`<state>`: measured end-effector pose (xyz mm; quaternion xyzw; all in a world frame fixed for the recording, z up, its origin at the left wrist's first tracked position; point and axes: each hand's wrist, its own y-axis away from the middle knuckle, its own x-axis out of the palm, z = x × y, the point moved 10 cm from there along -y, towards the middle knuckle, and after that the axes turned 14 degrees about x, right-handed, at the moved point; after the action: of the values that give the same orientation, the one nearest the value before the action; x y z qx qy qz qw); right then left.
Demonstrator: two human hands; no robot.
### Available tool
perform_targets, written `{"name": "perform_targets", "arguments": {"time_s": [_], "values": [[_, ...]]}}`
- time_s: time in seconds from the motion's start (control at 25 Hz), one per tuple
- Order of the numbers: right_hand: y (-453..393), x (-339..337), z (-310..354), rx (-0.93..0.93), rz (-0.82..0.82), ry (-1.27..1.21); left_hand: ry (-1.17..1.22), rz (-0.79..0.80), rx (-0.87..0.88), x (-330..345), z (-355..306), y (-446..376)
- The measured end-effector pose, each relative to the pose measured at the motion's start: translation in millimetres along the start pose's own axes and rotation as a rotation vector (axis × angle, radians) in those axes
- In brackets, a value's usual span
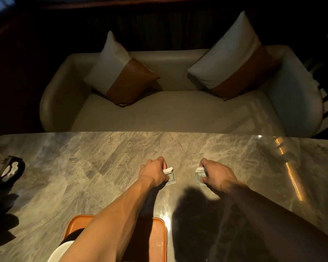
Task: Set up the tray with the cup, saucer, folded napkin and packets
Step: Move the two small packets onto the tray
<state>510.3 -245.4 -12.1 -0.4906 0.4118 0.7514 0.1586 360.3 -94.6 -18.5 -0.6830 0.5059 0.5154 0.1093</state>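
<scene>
While both arms reach out over the marble table [102,157], I log the packet step as in hand. Left hand [153,172] is curled down over the left packet [170,176], fingers closed on its near edge; right hand [219,174] pinches the right packet [200,175] between thumb and fingertips. Both packets seem to lie flat on the stone, though whether either has cleared it I cannot tell. Next move, in my judgement: lift both and draw them back to the orange tray [157,241] at the near edge. Tray contents: a white rounded piece [62,251], probably the saucer, mostly hidden under the left forearm; dim light, cup and napkin not made out.
</scene>
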Motion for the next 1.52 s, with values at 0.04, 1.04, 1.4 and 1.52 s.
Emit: {"name": "perform_targets", "arguments": {"time_s": [0.04,1.04,1.4,1.52], "values": [[1.8,1.0,-4.2,0.026,0.006,-0.022,0.069,-0.014,-0.029,1.4,2.9,3.5],[161.9,70.5,53.4,0.102,0.08,-0.414,0.306,-0.016,0.046,4.6,59.9,168.5],[169.6,99.8,81.5,0.131,0.107,-0.426,0.041,0.133,0.127,25.2,61.7,179.9],[167.2,108.8,90.3,0.135,0.128,-0.412,0.019,0.145,0.143,28.8,61.1,178.7]]}}
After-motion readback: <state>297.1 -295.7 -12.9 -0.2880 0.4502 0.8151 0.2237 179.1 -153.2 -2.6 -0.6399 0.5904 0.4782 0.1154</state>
